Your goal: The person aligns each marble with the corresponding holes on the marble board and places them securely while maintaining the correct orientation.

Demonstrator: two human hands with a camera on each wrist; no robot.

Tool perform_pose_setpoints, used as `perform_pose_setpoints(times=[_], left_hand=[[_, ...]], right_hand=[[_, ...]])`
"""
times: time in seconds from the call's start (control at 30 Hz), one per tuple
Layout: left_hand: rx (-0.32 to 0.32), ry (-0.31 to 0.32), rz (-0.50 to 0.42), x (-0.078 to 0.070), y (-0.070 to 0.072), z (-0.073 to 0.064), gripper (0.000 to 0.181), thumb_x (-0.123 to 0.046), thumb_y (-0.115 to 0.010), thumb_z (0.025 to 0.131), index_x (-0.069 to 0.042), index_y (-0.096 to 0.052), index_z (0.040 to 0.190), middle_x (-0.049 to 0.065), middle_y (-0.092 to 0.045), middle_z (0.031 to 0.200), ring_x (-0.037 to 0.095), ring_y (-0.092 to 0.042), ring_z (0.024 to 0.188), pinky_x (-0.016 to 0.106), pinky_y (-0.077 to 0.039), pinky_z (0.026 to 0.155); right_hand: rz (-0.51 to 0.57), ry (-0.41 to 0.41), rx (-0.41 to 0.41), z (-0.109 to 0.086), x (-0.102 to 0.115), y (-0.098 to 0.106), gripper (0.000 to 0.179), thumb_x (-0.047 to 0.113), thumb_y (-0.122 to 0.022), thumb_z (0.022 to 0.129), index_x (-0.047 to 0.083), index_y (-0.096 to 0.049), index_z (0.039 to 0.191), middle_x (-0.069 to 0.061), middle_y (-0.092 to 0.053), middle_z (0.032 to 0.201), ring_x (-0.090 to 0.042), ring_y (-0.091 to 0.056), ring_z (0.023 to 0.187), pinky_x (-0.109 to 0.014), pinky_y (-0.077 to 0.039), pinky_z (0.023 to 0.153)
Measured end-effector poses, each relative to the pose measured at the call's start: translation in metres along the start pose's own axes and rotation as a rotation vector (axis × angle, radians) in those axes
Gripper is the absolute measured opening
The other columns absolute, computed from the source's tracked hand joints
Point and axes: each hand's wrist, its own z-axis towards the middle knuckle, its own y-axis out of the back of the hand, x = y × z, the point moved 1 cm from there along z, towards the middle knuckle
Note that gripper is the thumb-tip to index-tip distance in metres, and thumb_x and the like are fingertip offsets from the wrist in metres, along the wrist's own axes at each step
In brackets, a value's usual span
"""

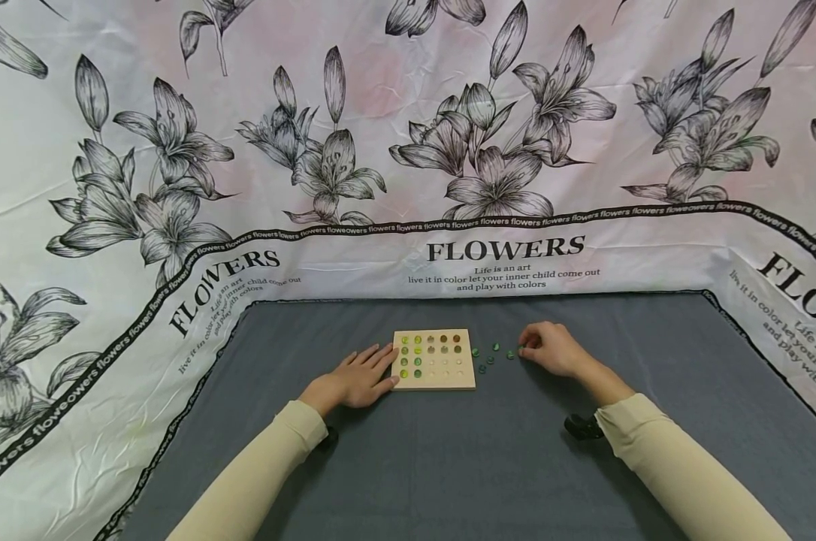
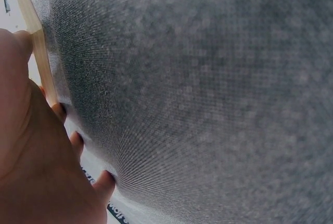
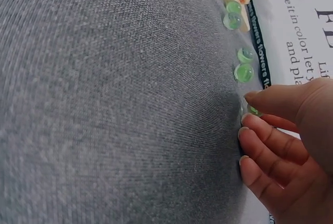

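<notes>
A pale wooden board (image 1: pixel 451 382) with rows of round hollows lies flat on the cloth. Yellow-green marbles fill its two left columns, and darker brownish ones sit in the upper right hollows. My left hand (image 1: pixel 362 379) rests at the board's left edge, fingers extended and spread, fingertips on the rim. To the right of the board, my right hand (image 1: pixel 551 349) is low over the cloth. Its thumb and index finger pinch a green marble (image 3: pixel 254 110), partly hidden by them. More green marbles (image 3: pixel 243 72) lie loose between the board and this hand.
Grey cloth (image 1: pixel 435 466) covers the table. A white floral sheet (image 1: pixel 354 263) with printed lettering borders it at the back and sides. Dark wrist devices show below both sleeves, the right one (image 1: pixel 582 427) close to the cloth.
</notes>
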Motion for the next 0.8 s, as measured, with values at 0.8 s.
perform_pose_setpoints(times=[0.8], left_hand=[[0.0,0.008,0.02,-0.002,0.001,0.0,0.065,-0.049,-0.029,0.112,-0.019,-0.013,0.167,0.001,-0.009,0.173,0.026,-0.008,0.159,0.055,-0.01,0.125]], right_hand=[[0.043,0.027,0.027,-0.011,0.015,0.003,0.009,0.005,-0.074,0.093,-0.002,-0.071,0.098,-0.006,-0.071,0.086,-0.017,-0.065,0.076,-0.034,-0.054,0.067]])
